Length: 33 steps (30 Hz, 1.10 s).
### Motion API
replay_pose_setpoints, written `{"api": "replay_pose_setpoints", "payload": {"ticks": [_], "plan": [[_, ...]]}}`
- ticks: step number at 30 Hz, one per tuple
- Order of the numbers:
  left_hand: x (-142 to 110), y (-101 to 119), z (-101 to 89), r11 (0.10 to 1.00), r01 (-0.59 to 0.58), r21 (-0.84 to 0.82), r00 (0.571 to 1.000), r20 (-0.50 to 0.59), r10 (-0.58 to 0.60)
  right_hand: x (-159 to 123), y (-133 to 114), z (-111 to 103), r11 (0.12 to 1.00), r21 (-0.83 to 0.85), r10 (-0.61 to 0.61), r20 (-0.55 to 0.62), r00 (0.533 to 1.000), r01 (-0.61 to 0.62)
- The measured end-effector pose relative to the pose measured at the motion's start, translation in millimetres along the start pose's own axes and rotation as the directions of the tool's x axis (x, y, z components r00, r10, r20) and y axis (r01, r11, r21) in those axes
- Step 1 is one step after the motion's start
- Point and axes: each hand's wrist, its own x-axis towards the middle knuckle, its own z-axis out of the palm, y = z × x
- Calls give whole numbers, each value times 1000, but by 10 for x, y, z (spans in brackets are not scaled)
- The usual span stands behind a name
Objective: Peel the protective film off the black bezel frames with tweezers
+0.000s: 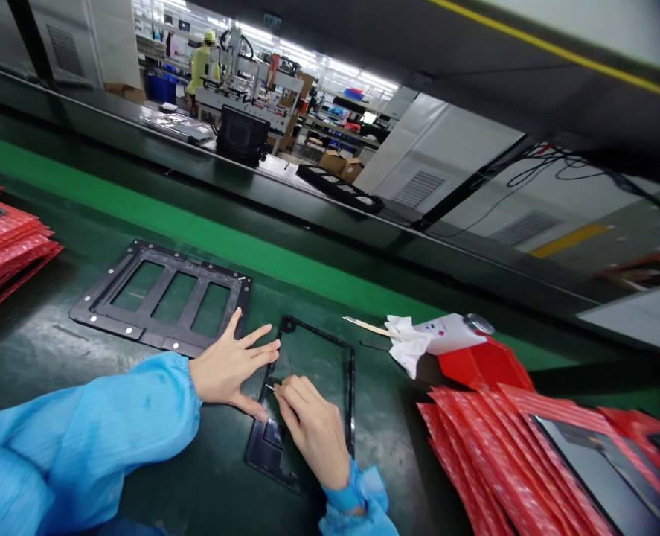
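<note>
A thin black rectangular frame (pixel 352 394), like the bezel of a tablet, lies flat on the dark green work surface (pixel 207 461). My left hand (pixel 232 365) has its fingers spread, with thumb and fingertips at the frame's left edge. Over the frame's interior, my right hand (pixel 312 424) is closed in a pinch on a small thin tool with a pale tip (pixel 270 387). That tip points at the left edge, between my left thumb and fingers. Most of the tool is hidden in my grip. A thicker black fixture plate (pixel 148 298) with three openings lies behind my left hand.
Red bubble-wrap bags are stacked at left (pixel 14 238) and right (pixel 491 454), the right stack carrying a dark panel (pixel 597 461). Behind it stand a red bin (pixel 486 362), a white bottle (pixel 446 333), a crumpled wipe (pixel 408 342) and a pale-handled blade (pixel 368 325).
</note>
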Motion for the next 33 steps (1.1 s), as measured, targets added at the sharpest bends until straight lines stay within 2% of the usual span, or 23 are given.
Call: {"api": "replay_pose_setpoints", "payload": {"ticks": [4,10,19,25,33], "plan": [[1,4,-8,1000,5,3,1000,7,-5,-16,-1,4,999,33,-8,5,1000,8],[-3,-1,-1,1000,-8,13,1000,0,8,7,-2,13,998,32,53,-59,997,-51],[-1,-6,1,1000,-13,0,1000,8,13,4,-7,40,999,-15,50,-38,998,-51],[1,-3,-1,1000,-12,7,1000,0,12,-21,15,54,1000,-10,9,6,1000,-9],[-2,-1,3,1000,-16,24,1000,2,16,3,0,49,998,25,56,-41,998,-55]]}}
